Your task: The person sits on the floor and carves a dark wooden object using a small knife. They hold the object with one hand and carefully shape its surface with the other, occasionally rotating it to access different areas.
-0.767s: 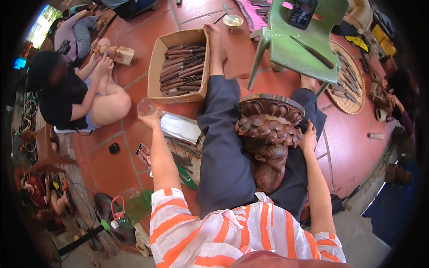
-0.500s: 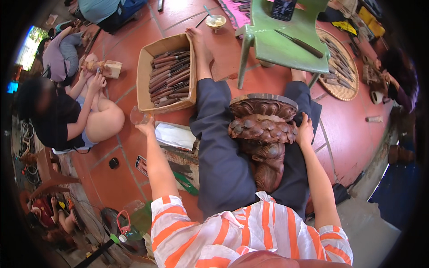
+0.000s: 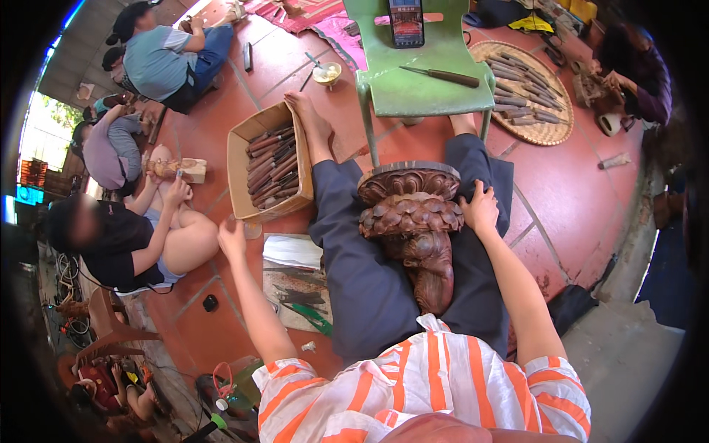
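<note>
A dark carved wooden piece (image 3: 410, 214), with a round flat top, petal-like tiers and a narrower figure-like stem, stands between my thighs. My right hand (image 3: 480, 209) lies on my right trouser leg beside the carving, fingers spread, holding nothing. My left hand (image 3: 232, 238) is stretched out low at the left, near the corner of a cardboard box (image 3: 235, 159). Its fingers look loosely apart. A clear glass (image 3: 252, 230), only partly visible, sits just right of that hand by the box. Wooden-handled carving tools (image 3: 273, 166) fill the box.
A green chair (image 3: 425, 92) ahead bears a knife-like tool (image 3: 447, 77) and a phone (image 3: 406, 26). Right of it, a woven tray (image 3: 565, 129) holds several tools. A small bowl (image 3: 326, 73) stands beyond the box. People sit working at the left and far right.
The view has shifted, showing more of the far left. My left hand has come away from the glass, moving to its left. My right hand stays on my leg.
</note>
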`<state>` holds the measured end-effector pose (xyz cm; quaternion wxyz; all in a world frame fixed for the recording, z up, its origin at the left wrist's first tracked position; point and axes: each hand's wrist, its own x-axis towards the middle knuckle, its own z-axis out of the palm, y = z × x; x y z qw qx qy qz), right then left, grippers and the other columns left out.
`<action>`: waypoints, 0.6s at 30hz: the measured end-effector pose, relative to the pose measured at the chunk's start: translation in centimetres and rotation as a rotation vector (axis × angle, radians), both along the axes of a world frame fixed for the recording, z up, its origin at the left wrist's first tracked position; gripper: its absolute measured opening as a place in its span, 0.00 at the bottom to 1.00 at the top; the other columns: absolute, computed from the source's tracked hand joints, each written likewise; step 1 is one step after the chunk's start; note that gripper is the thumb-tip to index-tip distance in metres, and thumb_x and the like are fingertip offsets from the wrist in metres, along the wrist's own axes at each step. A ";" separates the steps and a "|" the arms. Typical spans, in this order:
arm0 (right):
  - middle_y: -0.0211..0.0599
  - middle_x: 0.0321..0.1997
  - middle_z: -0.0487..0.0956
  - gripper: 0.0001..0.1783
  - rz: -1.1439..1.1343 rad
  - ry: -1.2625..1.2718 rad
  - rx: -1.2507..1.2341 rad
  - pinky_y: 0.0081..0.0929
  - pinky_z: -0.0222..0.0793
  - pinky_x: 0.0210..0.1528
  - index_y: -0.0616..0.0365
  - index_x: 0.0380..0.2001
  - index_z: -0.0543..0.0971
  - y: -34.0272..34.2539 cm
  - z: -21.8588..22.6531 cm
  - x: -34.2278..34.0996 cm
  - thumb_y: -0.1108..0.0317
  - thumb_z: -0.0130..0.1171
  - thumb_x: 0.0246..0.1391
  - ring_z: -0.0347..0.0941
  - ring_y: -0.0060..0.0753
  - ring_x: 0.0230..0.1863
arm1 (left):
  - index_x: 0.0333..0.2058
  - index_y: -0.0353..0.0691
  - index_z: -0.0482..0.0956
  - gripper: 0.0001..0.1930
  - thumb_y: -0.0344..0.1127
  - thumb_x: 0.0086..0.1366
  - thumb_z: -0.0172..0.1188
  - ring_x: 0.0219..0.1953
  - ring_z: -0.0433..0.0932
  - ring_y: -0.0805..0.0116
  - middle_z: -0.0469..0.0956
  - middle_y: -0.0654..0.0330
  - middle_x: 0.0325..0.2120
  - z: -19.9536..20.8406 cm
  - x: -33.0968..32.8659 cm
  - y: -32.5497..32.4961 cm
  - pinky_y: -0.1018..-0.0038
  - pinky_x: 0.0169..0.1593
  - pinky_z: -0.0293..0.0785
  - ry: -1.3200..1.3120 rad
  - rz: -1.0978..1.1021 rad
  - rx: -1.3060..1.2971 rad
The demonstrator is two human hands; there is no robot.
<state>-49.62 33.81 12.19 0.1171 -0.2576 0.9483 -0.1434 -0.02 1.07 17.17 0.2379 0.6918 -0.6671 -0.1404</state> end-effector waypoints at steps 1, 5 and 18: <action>0.68 0.60 0.63 0.37 -0.003 0.003 0.006 0.50 0.71 0.51 0.51 0.58 0.63 0.3 -0.1 -0.1 0.53 0.64 0.47 0.69 0.68 0.53 | 0.57 0.32 0.69 0.31 0.43 0.59 0.65 0.56 0.71 0.54 0.72 0.46 0.53 2.0 -2.2 0.3 0.63 0.59 0.66 0.255 -0.095 -0.022; 0.68 0.59 0.63 0.36 -0.031 0.038 0.024 0.50 0.72 0.50 0.53 0.57 0.63 1.2 -0.2 -1.4 0.53 0.64 0.47 0.69 0.68 0.53 | 0.56 0.29 0.70 0.22 0.37 0.68 0.56 0.55 0.72 0.64 0.74 0.49 0.50 18.3 -14.8 6.3 0.69 0.57 0.69 0.908 -0.495 -0.023; 0.63 0.53 0.68 0.34 0.012 0.044 -0.042 0.51 0.72 0.49 0.51 0.57 0.63 1.9 -1.4 -0.8 0.53 0.62 0.50 0.71 0.67 0.51 | 0.50 0.29 0.71 0.22 0.41 0.65 0.54 0.43 0.77 0.65 0.75 0.51 0.45 39.0 -18.5 31.0 0.67 0.49 0.74 1.414 -2.004 0.134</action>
